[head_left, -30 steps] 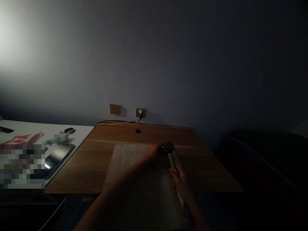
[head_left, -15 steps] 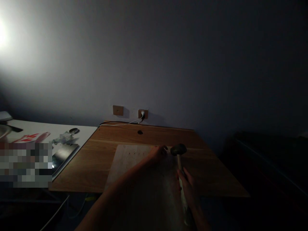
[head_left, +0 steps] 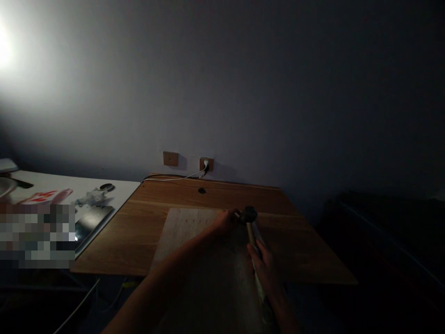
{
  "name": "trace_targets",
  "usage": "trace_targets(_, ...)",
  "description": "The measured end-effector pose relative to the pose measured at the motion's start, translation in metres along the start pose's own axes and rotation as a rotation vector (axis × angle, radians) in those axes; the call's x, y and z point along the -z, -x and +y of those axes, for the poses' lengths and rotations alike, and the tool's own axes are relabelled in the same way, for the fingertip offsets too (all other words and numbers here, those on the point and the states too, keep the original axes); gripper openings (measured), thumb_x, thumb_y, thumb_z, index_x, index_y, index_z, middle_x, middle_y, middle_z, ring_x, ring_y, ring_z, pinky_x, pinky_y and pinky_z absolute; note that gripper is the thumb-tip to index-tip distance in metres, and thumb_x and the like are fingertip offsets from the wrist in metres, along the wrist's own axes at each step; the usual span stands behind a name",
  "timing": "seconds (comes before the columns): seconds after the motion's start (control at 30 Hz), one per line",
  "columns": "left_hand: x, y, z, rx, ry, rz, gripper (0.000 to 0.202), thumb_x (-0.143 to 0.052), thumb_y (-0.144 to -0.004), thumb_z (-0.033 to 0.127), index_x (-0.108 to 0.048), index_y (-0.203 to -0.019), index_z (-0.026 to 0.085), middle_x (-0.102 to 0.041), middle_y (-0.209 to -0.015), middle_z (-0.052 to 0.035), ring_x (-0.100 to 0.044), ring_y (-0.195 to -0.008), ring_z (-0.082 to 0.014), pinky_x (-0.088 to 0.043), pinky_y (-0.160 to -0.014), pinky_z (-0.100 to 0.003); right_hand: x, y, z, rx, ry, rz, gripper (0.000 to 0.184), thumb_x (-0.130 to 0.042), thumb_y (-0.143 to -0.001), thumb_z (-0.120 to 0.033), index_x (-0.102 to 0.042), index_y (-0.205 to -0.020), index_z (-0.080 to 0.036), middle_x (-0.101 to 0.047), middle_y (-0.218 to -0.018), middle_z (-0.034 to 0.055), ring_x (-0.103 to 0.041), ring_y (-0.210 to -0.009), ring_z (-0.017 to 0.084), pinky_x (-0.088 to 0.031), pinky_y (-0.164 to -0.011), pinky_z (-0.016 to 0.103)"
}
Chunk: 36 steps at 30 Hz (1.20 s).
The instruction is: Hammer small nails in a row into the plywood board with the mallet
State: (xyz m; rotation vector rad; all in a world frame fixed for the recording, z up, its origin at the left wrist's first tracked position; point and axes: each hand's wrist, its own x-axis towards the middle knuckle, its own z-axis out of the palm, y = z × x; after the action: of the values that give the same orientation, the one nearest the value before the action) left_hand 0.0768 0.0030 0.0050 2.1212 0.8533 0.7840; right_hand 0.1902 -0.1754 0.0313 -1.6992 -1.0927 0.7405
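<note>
My right hand is wrapped around the pale handle of a hammer. The dark hammer head is close to the fingertips of my left hand, just right of them. That left hand rests near the far right part of a pale wooden board. Its fingers are curled together, and the dim light and small size hide what is between them. A row of several small dark marks runs along the board's far edge, left of my left hand.
The board lies on a brown wooden table with a cable hole. Cables run to a wall socket. On the left, a white table carries a laptop-like silver slab, crumpled plastic and a red-and-white packet.
My right hand has moved left with the hammer, bringing the hammer head next to the fingertips of my left hand. The left hand has stayed almost in place.
</note>
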Motion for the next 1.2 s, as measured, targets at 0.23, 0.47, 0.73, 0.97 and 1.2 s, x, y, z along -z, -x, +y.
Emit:
trace_targets(0.23, -0.003, -0.001, -0.002, -0.004, -0.001, 0.016, 0.036, -0.064, -0.074, 0.011, -0.068, -0.11, 0.014, -0.076, -0.093, -0.0086, -0.071, -0.084, -0.0227, -0.052, -0.076, -0.03, 0.002, -0.005, 0.009, -0.043, 0.004, -0.053, 0.053, -0.054, -0.079, -0.062, -0.066, -0.106, -0.018, -0.058, -0.064, -0.0014, -0.054, -0.052, 0.017, -0.043, -0.048, 0.028)
trace_targets(0.47, 0.0, -0.001, 0.0, 0.004, -0.038, 0.009, 0.035, -0.069, -0.073, 0.016, -0.07, -0.108, 0.015, -0.076, -0.098, -0.0098, -0.07, -0.09, -0.0271, -0.052, -0.082, -0.035, 0.003, -0.005, 0.011, 0.047, 0.021, -0.014, 0.055, -0.058, -0.077, -0.062, -0.069, -0.107, -0.017, -0.066, -0.077, 0.0035, -0.063, -0.072, 0.022, -0.048, -0.06, 0.029)
trace_targets(0.73, -0.001, -0.002, 0.003, 0.018, -0.023, -0.037, 0.033, -0.063, -0.075, 0.011, -0.068, -0.107, 0.015, -0.075, -0.096, -0.0073, -0.07, -0.087, -0.0219, -0.053, -0.079, -0.031, 0.011, -0.006, 0.01, -0.052, -0.024, -0.06, 0.05, -0.058, -0.075, -0.061, -0.066, -0.099, -0.018, -0.055, -0.06, -0.0037, -0.05, -0.045, 0.014, -0.039, -0.043, 0.026)
trace_targets(0.97, 0.035, 0.016, 0.018, -0.167, -0.182, -0.075, 0.034, -0.065, -0.079, 0.019, -0.061, -0.113, 0.014, -0.064, -0.116, -0.0104, -0.065, -0.086, -0.0154, -0.052, -0.076, -0.026, 0.021, -0.004, 0.012, -0.17, -0.103, -0.036, 0.047, -0.062, -0.067, -0.065, -0.061, -0.081, -0.021, -0.047, -0.049, -0.007, -0.044, -0.038, 0.012, -0.036, -0.038, 0.025)
trace_targets(1.2, 0.055, 0.065, 0.066, -0.442, -0.869, -0.41, 0.024, -0.071, -0.077, 0.029, -0.066, -0.098, 0.018, -0.068, -0.097, -0.0103, -0.066, -0.09, -0.0262, -0.05, -0.078, -0.036, 0.019, -0.013, 0.024, -0.025, -0.069, 0.029, 0.062, -0.062, -0.068, -0.061, -0.073, -0.108, -0.016, -0.073, -0.115, 0.0149, -0.062, -0.116, 0.034, -0.046, -0.097, 0.041)
